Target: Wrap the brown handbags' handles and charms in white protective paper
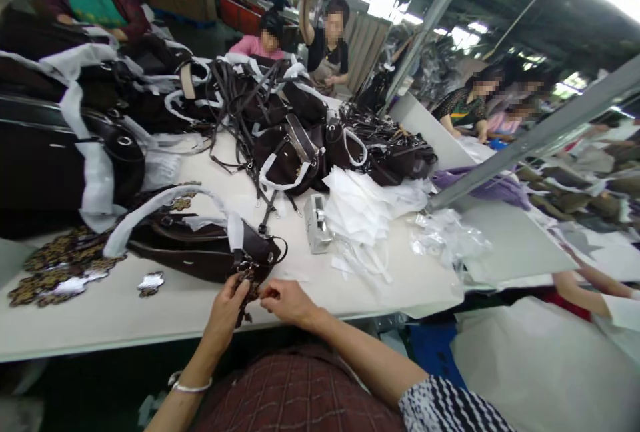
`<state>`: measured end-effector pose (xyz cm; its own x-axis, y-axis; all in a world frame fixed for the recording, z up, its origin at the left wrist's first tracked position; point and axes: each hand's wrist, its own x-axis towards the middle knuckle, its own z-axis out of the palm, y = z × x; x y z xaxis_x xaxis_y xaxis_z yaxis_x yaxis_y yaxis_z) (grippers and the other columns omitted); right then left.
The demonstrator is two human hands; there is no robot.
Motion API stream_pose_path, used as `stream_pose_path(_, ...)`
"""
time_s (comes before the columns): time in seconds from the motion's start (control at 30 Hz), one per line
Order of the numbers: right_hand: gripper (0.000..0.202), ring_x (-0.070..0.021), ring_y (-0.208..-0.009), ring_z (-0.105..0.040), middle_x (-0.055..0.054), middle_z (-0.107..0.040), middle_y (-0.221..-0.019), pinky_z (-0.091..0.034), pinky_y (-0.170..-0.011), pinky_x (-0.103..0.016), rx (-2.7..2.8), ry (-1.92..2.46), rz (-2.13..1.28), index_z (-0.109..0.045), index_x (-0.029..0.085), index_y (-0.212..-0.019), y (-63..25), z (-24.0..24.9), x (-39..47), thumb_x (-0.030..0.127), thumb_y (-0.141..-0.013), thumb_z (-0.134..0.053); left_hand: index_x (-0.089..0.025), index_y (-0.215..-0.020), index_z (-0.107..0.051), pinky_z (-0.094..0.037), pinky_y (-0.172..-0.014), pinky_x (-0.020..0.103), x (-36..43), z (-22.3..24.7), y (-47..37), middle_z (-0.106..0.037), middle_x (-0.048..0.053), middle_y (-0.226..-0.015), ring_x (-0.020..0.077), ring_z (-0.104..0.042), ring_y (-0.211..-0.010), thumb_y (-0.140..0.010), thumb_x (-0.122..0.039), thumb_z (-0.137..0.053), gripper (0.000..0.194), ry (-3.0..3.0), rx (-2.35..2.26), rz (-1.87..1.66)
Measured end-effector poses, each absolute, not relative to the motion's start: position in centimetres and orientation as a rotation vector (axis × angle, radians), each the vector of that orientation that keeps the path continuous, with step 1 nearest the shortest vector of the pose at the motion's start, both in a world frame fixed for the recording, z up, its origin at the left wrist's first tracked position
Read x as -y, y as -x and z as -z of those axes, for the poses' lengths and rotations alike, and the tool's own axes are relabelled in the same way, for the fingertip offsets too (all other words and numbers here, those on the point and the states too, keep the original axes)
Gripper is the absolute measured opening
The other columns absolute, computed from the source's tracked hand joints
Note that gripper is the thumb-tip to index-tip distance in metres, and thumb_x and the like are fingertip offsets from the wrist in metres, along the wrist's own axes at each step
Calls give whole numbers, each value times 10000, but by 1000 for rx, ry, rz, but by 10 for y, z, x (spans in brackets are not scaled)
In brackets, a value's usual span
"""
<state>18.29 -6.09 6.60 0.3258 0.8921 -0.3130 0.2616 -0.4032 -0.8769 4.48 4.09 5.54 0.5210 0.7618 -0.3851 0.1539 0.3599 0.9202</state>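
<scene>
1. Head view, setting: a workshop with a pale worktable (100,332); the near handbag (185,259), dark and lying at the front, serves as landmark. Behind it is a heap of similar bags (290,165); to its right, a metal dispenser (317,225) and white sheets (357,209); to its left, a pile of flower-shaped pieces (65,272).

2. Hands: at the near handbag's right end, the left hand (227,305) pinches a dangling ornament (246,312) between thumb and finger. The right hand (290,302), beside the ornament, has its fingertips drawn together; whether they grip a part of it cannot be told.

3. Possible faults (judgement): the ornament, hanging close to the table edge, could drop off if the pinch slackened; its strands could tangle if twisted; a sideways pull could drag the near handbag or tear the wrapping on its handle (200,190). The single loose piece (151,282) before the near handbag could be swept away by a forearm.

4. Markings: a small pale plate (188,262) on the near handbag's front is illegible; no brand, label or writing can be read.
</scene>
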Motion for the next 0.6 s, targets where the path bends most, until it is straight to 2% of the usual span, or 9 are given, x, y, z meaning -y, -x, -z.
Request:
stream_pose_path(0.1, 95, -116, -597, -603, 33, -637, -653, -447, -590, -225, 826, 1873, -1059, -682, 198, -793, -238, -57, 101, 187, -741, -603, -151, -1102, -576, -601, -685, 358, -33, -55, -47, -739, 64, -819, 222, -707, -706, -720, -581, -702, 588, -1066, -1061, -477)
stream_pose_path(0.23, 126, -156, -638, -625, 5, -646, -691, -491, -653, -279, 574, 2017, -684, -659, 190, -806, -342, -57, 149, 242, -781, -547, -181, -1075, -559, -569, -488, 320, -26, -54, -47, -723, 33, -747, 175, -626, -518, -714, -600, -691, 569, -1095, -1189, -483)
stream_pose_path(0.33, 205, -207, -818, -647, -51, -698, -859, -504, -817, -352, 664, 2125, -269, -669, 191, -903, -417, -65, 157, 294, -841, -503, -189, -1042, -563, -508, -409, 266, -24, -57, -50, -689, 2, -669, 147, -557, -464, -698, -616, -693, 564, -1132, -1240, -536)
stream_pose_path(0.43, 319, -247, -1106, -575, -107, -671, -1140, -426, -1009, -396, 917, 2221, 25, -643, 169, -1121, -472, -73, 138, 210, -836, -506, -186, -1011, -579, -462, -370, 242, -21, -63, -55, -657, -9, -623, 141, -523, -450, -686, -633, -693, 564, -1165, -1317, -568)
stream_pose_path(0.53, 522, -274, -1274, -453, -133, -568, -1345, -329, -1101, -420, 1109, 2350, 18, -567, 162, -1287, -508, -73, 111, 114, -767, -585, -191, -1008, -583, -474, -377, 259, -16, -70, -59, -647, -12, -614, 142, -511, -449, -663, -645, -710, 585, -1139, -1362, -597)
stream_pose_path(0.6, 540, -289, -1277, -448, -150, -562, -1353, -316, -1101, -435, 1125, 2402, -47, -589, 157, -1262, -523, -71, 99, 68, -731, -615, -197, -1012, -583, -486, -383, 270, -10, -74, -61, -649, -11, -614, 147, -516, -454, -633, -650, -731, 609, -1107, -1363, -617)
